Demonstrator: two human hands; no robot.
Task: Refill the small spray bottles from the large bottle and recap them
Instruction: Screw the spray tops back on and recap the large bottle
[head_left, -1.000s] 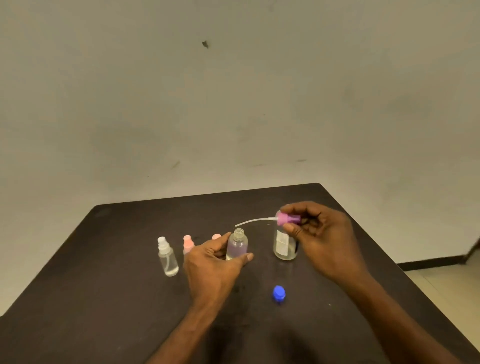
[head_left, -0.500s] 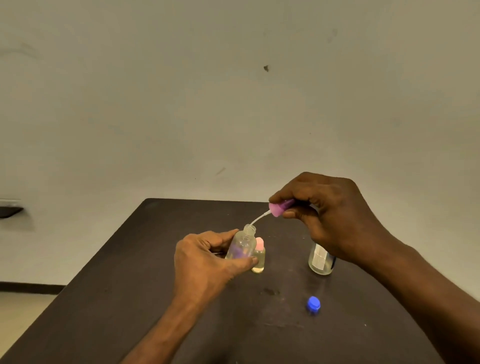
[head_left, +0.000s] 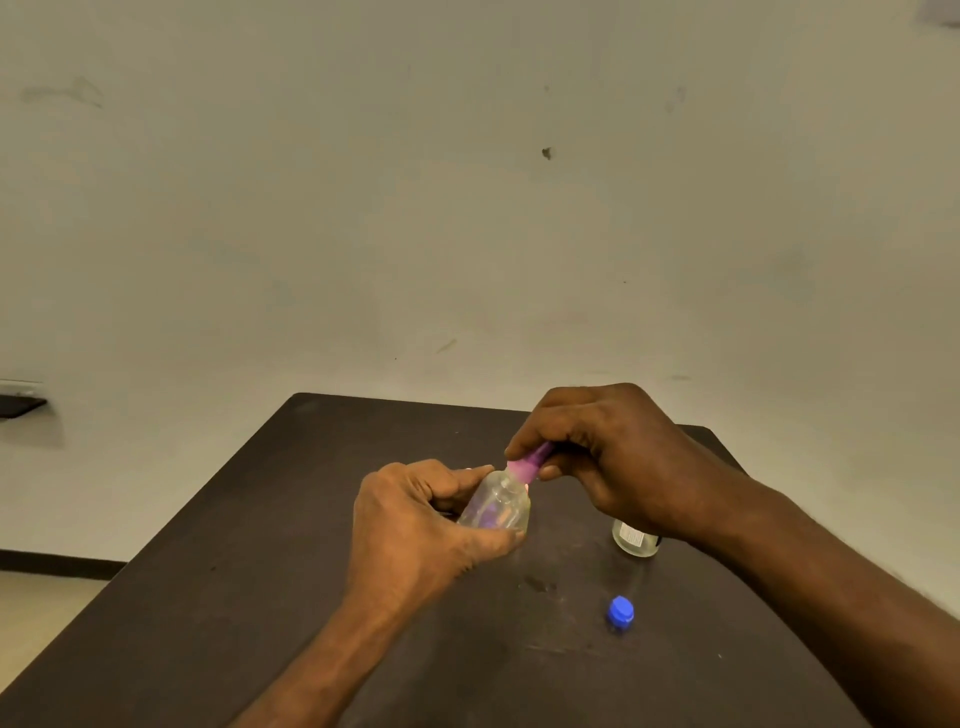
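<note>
Left hand: your left hand (head_left: 415, 525) is wrapped round the small spray bottle (head_left: 497, 506), thumb along the near side and fingers curled behind it, so this grip is grasping the bottle's body.
Small spray bottle: you hold it clear and tilted, its neck leaning toward your right hand, over the middle of the worktop (head_left: 218, 597). Whether its base touches the worktop cannot be told, since your hand covers it.
Right hand: your right hand (head_left: 608, 457) comes in from the right edge with fingers bent down; this grip is pinching the purple spray cap (head_left: 527, 464) between thumb and fingertips.
Purple spray cap: it sits right at the mouth of the small bottle, tilted in line with the neck. You cannot tell from here whether it is threaded on or only resting there.
Large bottle: the clear large bottle (head_left: 635, 540) stands behind your right wrist, toward the right edge; only its lower part with a pale label shows.
Blue cap: the blue cap (head_left: 621, 612) lies loose on the worktop, nearer to you than the large bottle and apart from it.
Worktop: dark, with a smudged patch just beside the blue cap, toward the middle.
</note>
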